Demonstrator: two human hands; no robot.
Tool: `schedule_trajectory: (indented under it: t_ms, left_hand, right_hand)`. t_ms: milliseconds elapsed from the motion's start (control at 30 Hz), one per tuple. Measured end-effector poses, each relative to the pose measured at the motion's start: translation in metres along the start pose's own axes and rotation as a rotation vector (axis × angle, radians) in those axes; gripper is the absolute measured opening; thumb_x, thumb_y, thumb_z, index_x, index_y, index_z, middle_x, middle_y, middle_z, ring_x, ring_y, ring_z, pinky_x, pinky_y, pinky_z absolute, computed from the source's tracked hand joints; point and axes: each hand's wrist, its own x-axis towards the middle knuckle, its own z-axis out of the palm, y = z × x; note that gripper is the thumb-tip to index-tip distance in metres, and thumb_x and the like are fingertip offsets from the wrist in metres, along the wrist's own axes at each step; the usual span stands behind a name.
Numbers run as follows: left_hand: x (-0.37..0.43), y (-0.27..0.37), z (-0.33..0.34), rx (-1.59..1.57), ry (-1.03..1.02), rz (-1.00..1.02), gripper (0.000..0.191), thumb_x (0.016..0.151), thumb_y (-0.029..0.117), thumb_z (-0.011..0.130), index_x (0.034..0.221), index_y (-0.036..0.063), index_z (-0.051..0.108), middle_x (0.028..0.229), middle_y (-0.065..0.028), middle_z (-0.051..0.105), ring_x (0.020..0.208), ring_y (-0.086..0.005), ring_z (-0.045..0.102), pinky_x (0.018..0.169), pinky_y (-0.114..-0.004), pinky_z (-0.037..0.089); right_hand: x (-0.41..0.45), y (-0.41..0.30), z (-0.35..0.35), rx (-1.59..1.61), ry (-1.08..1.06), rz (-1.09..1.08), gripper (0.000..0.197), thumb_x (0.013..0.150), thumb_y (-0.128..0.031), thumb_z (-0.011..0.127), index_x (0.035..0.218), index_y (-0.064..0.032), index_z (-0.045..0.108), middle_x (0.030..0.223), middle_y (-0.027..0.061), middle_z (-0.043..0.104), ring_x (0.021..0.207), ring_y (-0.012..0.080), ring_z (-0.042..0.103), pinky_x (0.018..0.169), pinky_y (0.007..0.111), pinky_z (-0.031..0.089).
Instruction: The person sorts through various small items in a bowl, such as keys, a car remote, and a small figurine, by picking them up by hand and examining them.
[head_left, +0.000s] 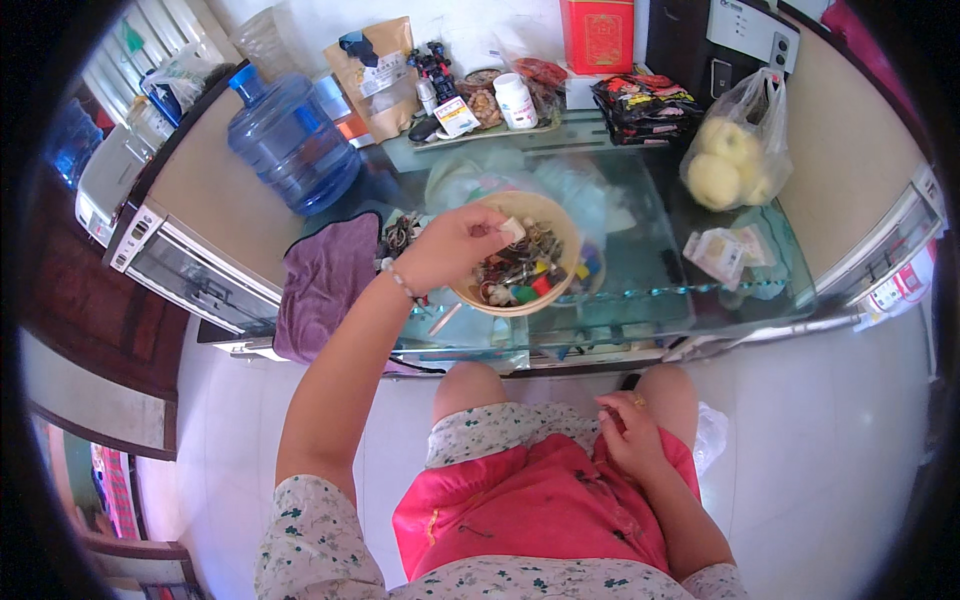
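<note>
Over a round tan bowl (568, 289), my left hand (465, 244) pinches a small whitish piece (513, 229) between thumb and fingers. Mixed small items fill the bowl, among them a red piece (541, 285), a green piece (523, 294) and several metal-looking bits. Beyond and beside the bowl lie clear plastic bags, one with coloured pieces (589, 262) in it. My right hand (631, 439) rests on the pink cloth (525, 510) over my lap, near my right knee, its fingers bent; whether it holds anything cannot be told.
A purple towel (330, 285) hangs over the front edge of the glass tabletop (637, 225), beside a pile of small metal things (401, 232). A large blue water bottle (292, 142) stands at the back left. On the right are a bag of yellowish fruit (731, 161) and some banknotes (724, 255).
</note>
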Motion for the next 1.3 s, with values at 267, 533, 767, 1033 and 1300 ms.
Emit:
schedule_trajectory:
  t_ms: [267, 533, 767, 1033, 1300]
  left_hand:
    - [-0.053, -0.022, -0.065, 0.063, 0.233, -0.093, 0.020, 0.085, 0.016, 0.062, 0.096, -0.0009, 0.062, 0.083, -0.0055, 0.062, 0.076, -0.0113, 0.057, 0.069, -0.026, 0.046]
    - [-0.091, -0.075, -0.070, 0.449, 0.121, -0.138, 0.011, 0.080, 0.009, 0.058, 0.086, 0.0010, 0.062, 0.081, -0.0144, 0.059, 0.074, -0.0253, 0.059, 0.067, -0.033, 0.047]
    - [-0.128, -0.058, -0.019, 0.538, 0.859, 0.266, 0.021, 0.082, -0.001, 0.055, 0.103, 0.0015, 0.056, 0.088, -0.0140, 0.057, 0.072, -0.0272, 0.056, 0.065, -0.032, 0.047]
    - [-0.328, -0.212, 0.043, 0.088, 1.076, -0.577, 0.027, 0.090, 0.010, 0.050, 0.115, 0.0031, 0.051, 0.093, -0.0081, 0.058, 0.076, -0.0147, 0.058, 0.060, -0.027, 0.048]
    - [-0.600, -0.306, 0.229, 0.051, 0.732, -1.584, 0.039, 0.079, 0.017, 0.053, 0.114, -0.0001, 0.051, 0.105, -0.0244, 0.059, 0.099, -0.0369, 0.057, 0.085, -0.041, 0.046]
  right_hand:
    - [-0.005, -0.001, 0.003, 0.046, 0.006, 0.027, 0.021, 0.084, -0.008, 0.054, 0.104, -0.0030, 0.058, 0.096, 0.0172, 0.059, 0.086, 0.0332, 0.057, 0.076, 0.037, 0.045]
    - [-0.004, 0.001, 0.004, 0.029, -0.020, 0.021, 0.021, 0.084, -0.008, 0.054, 0.104, -0.0025, 0.057, 0.096, 0.0170, 0.059, 0.089, 0.0334, 0.058, 0.077, 0.037, 0.046]
    - [-0.002, -0.001, 0.012, -0.055, -0.034, 0.004, 0.020, 0.084, -0.007, 0.055, 0.104, -0.0030, 0.057, 0.095, 0.0159, 0.060, 0.089, 0.0325, 0.058, 0.079, 0.037, 0.046]
    - [-0.013, 0.012, 0.018, -0.181, -0.083, 0.075, 0.020, 0.087, -0.007, 0.053, 0.106, -0.0012, 0.057, 0.103, 0.0158, 0.060, 0.095, 0.0297, 0.057, 0.084, 0.036, 0.045]
    - [0.008, 0.024, 0.019, -0.131, -0.179, 0.209, 0.023, 0.092, -0.010, 0.048, 0.113, -0.0030, 0.053, 0.103, 0.0093, 0.058, 0.096, 0.0209, 0.055, 0.087, 0.030, 0.041]
